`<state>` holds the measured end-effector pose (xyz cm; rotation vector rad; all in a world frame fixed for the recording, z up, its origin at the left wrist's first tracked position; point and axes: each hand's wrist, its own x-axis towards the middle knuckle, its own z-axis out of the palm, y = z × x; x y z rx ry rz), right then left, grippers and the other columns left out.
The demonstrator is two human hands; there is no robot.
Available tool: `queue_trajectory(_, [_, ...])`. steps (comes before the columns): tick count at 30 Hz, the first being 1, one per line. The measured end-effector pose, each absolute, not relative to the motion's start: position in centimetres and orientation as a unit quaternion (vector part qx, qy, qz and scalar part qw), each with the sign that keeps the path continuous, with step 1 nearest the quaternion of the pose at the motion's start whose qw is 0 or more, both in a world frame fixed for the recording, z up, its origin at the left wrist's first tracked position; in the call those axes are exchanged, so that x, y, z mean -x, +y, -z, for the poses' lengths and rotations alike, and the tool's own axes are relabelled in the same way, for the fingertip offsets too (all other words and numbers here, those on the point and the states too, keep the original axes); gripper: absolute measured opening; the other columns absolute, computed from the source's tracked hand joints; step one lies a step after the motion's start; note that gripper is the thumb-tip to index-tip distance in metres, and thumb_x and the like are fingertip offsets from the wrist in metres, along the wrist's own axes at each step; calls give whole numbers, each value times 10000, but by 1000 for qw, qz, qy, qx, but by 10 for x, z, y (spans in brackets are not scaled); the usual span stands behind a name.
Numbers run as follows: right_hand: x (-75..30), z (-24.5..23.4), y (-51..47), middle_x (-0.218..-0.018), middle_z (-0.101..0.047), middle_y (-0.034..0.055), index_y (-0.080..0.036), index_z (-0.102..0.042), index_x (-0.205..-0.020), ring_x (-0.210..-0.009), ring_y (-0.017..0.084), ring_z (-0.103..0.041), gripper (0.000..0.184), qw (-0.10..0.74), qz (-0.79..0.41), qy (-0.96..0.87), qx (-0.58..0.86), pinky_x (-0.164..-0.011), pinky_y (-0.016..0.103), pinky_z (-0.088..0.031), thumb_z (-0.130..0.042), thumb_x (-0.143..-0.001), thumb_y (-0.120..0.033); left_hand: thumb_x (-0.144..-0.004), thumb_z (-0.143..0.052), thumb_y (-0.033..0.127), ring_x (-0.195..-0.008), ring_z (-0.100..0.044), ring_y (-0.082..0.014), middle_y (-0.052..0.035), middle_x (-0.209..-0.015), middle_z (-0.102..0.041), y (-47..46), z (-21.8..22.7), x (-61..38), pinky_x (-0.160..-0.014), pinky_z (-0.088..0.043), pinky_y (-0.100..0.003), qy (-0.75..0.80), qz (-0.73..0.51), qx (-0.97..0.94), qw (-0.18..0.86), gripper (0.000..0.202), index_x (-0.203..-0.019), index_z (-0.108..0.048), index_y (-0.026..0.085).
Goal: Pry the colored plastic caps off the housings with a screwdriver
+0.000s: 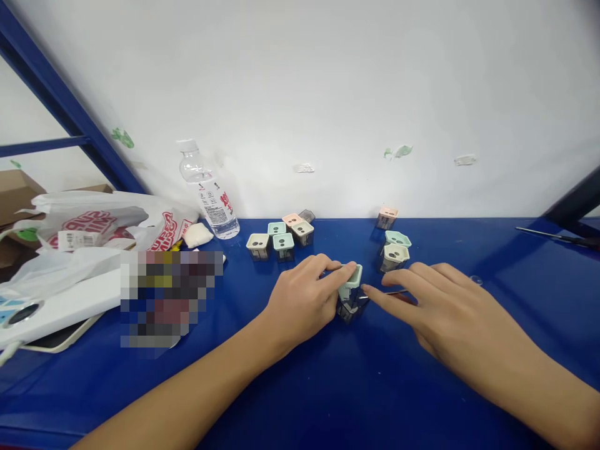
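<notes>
On blue table (328,400), by white wall (328,106): square containers (284,245)

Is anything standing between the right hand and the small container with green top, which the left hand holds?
Only a thin metal rod lies there, running from the green-topped container under the fingers of the right hand. One fingertip is almost at the container, which the left hand holds.
</notes>
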<state>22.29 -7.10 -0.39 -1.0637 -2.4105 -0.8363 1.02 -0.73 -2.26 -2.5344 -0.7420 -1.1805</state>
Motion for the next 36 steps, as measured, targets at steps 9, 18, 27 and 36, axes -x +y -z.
queue_trajectory(9, [-241,4,-63,-970,-644,89,-127,-622,-1195,-806,166,-631,311,293,164,-836,434,-688,279,-506,-431,-950,-120,-801,-572,24,-769,-672,-123,-36,-883,-730,-4,22,-12,-682,-539,-211,-282,456,840,-83,300,-1036,-715,146])
queue_trajectory(18, [-224,-5,-66,-749,-625,-8,-227,-594,-1162,-514,98,-515,300,356,-63,-790,495,-473,209,-430,-584,-913,-393,-827,-570,63,-880,-672,-146,-45,-1021,-727,-4,12,-9,-781,-540,-264,-252,434,833,-232,398,-1194,-662,185])
queue_trajectory(27, [-209,4,-72,-637,-559,-47,-222,-571,-885,-479,84,-437,121,403,-194,-767,460,-454,204,-358,-543,-932,-330,-844,-591,112,-938,-682,-159,-59,-1088,-723,-21,4,-14,-844,-561,-294,-237,462,800,-302,453,-1292,-572,174])
queue_trajectory(36, [-205,9,-80,-664,-503,-21,-253,-537,-1194,-657,151,-545,305,412,-303,-700,498,-529,242,-430,-511,-943,-424,-865,-609,186,-865,-668,-151,-88,-1065,-696,-29,5,-21,-750,-573,-251,-237,467,785,-331,450,-1308,-549,138])
